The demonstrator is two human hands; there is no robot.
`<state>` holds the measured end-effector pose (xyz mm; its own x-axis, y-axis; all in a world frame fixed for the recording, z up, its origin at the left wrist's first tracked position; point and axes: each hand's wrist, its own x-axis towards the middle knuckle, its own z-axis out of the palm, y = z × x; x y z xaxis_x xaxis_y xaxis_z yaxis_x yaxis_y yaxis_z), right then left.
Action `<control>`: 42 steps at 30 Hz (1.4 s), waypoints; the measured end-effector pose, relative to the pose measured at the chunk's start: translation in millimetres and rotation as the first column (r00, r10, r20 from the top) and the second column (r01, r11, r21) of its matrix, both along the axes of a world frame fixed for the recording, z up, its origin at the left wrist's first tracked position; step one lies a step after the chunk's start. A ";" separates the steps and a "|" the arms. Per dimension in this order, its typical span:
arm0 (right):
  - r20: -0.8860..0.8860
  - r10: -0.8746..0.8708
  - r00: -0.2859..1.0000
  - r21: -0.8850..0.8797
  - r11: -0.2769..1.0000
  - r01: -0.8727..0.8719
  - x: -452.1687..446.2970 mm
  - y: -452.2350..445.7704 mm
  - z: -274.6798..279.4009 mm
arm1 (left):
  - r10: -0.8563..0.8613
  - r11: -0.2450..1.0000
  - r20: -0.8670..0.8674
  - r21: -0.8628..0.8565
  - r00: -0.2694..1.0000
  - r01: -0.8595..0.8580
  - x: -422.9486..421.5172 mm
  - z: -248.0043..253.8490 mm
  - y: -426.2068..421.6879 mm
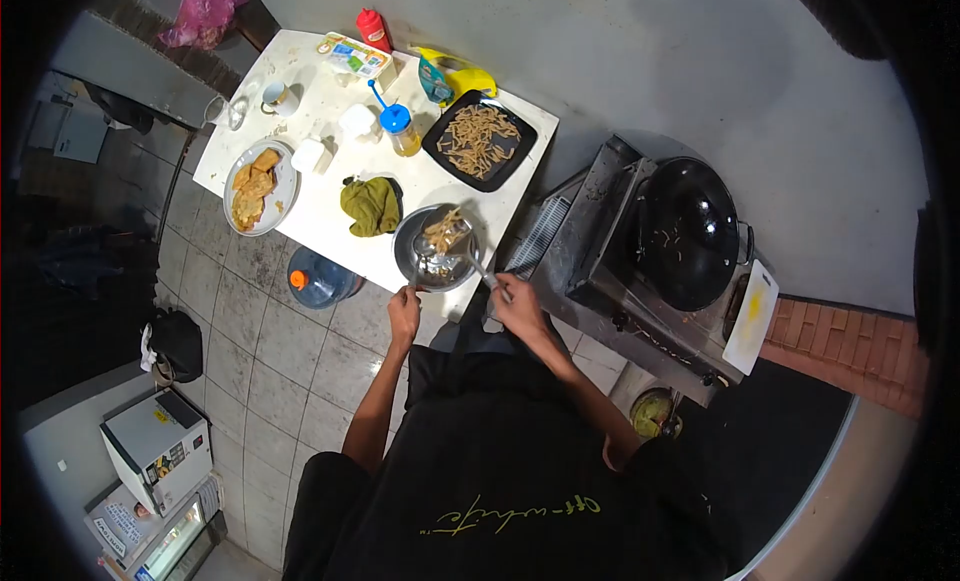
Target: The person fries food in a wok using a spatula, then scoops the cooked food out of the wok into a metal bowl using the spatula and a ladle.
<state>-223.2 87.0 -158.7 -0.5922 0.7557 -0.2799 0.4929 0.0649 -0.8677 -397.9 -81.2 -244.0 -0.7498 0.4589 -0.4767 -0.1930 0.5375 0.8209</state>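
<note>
At the table's near edge stands a metal bowl [405, 261] with light brown strips of food [446, 231] in it. My left hand [404, 313] is closed on a utensil handle that reaches into the bowl from its near side. My right hand [513, 303] grips the handle of a second utensil [483, 271], whose far end is over the bowl among the strips. Next to the bowl lies a crumpled green cloth [371, 206]. Behind the bowl, a black square tray [435, 141] holds many similar strips.
On the white table [330, 213] are a plate of fried food [287, 186], a mug [280, 100], a blue-lidded jar [398, 131] and a red bottle [372, 29]. A large black wok [690, 231] sits on the stove at right. A blue water jug [322, 278] stands below.
</note>
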 end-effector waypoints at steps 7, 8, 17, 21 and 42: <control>0.102 0.058 0.993 0.021 0.998 -0.060 -19.3 -18.8 -41.9 | -0.056 0.995 0.090 -0.082 0.994 0.063 4.9 28.0 25.5; 0.158 0.076 0.985 -0.019 0.997 -0.073 -21.1 -19.0 -45.5 | -0.056 0.989 0.070 -0.130 0.996 0.064 4.6 35.3 28.9; 0.201 0.067 0.977 -0.047 0.997 -0.058 -32.1 -31.2 -67.8 | -0.213 0.971 -0.086 -0.133 0.973 0.200 16.3 39.2 18.4; 0.221 0.106 0.970 -0.101 0.991 -0.085 -37.2 -31.9 -69.6 | -0.213 0.973 0.000 -0.087 0.977 0.212 18.6 54.2 12.0; 0.205 0.028 0.978 -0.185 0.983 0.011 -14.0 -41.7 -110.8 | 0.171 0.970 -0.087 0.190 0.981 -0.152 -13.0 -8.2 -34.4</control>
